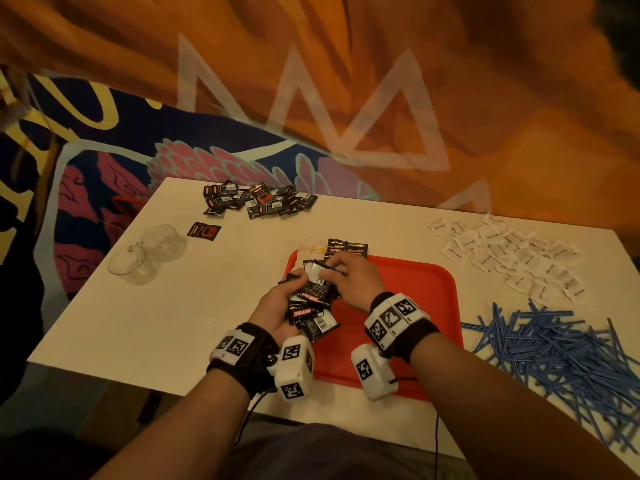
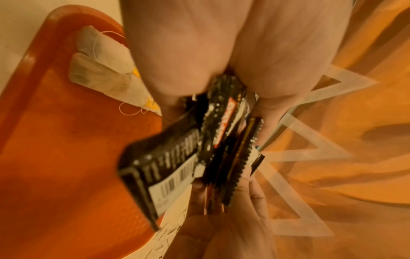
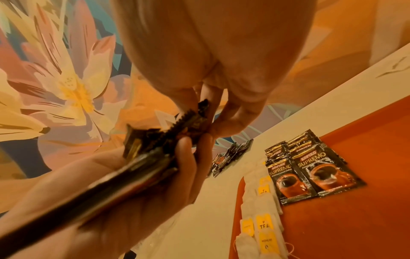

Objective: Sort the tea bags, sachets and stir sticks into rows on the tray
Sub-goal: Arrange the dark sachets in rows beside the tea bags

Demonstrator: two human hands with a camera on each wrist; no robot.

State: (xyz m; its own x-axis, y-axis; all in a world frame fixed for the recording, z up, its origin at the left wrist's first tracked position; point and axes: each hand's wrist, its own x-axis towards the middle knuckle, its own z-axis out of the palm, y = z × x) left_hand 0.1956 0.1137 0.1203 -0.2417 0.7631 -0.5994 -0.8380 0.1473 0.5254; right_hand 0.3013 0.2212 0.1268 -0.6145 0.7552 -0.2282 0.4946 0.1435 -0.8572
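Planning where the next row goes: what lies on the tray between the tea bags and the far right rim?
In the head view, coffee sachets lie beside the tea bags; from there to the tray's right rim it is bare.

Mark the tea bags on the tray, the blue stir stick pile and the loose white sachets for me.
tea bags (image 3: 262,226), right wrist view, on a yellow tag.
blue stir stick pile (image 1: 557,355), head view, middle of the heap.
white sachets (image 1: 509,254), head view, centre of the spread.

black sachets (image 1: 313,303) fanned above red tray (image 1: 415,289) | tea bags (image 3: 261,206) at far-left corner
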